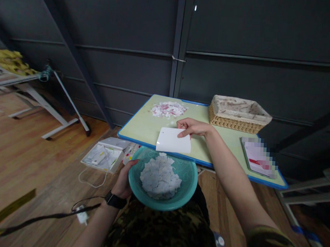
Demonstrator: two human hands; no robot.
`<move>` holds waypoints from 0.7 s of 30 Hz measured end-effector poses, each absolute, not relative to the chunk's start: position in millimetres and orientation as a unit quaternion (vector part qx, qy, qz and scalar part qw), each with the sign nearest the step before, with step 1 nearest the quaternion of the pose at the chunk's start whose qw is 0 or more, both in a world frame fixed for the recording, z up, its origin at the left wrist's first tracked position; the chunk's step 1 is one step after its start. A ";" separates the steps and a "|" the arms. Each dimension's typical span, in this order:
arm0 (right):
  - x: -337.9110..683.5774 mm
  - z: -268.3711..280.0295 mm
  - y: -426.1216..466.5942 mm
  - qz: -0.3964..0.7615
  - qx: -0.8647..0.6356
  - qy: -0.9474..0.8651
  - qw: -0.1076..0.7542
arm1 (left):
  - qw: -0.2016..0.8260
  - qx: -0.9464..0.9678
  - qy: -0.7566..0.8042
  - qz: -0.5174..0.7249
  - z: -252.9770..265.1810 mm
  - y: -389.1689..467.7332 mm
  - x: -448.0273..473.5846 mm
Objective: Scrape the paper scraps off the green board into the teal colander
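Pale table [136, 127] | right hand [192, 127] pinches white card [169, 140] | left hand [124, 178] clasps teal basket [189, 184] (paper scraps [161, 177] inside) | advise: keep basket below table edge

- Center of the frame: the right hand [193, 127] and the white card [169, 140] block the near edge of the tabletop [141, 127].
- Above center: a bare strip of tabletop gives passage between the paper pile [168, 109] and the wicker basket [234, 124].
- Right of center: the right forearm [229, 168] cuts across, between the card and the flat tablet [254, 153].
- Lower center: the left hand [124, 181] bars the green colander's [189, 188] left rim; its right rim is reachable.
- Top: the dark wall [132, 24] limits reach beyond the tabletop.
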State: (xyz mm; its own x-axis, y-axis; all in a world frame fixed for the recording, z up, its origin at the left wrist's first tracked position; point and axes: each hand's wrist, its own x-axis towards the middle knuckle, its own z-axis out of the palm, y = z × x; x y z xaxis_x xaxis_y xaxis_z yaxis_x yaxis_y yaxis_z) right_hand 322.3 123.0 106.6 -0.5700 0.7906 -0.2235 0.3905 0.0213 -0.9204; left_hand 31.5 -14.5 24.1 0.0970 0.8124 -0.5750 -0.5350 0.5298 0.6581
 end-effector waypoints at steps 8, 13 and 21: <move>353.8 113.3 132.9 0.463 -0.532 -0.602 0.374 | 0.725 0.142 0.488 0.465 25.5 -11.1 26.0; 355.3 111.3 132.4 0.459 -0.558 -0.597 0.349 | 0.720 0.142 0.492 0.468 26.8 -10.9 25.3; 344.2 113.2 126.7 0.479 -0.533 -0.636 0.286 | 0.728 0.138 0.483 0.468 27.3 -11.5 25.6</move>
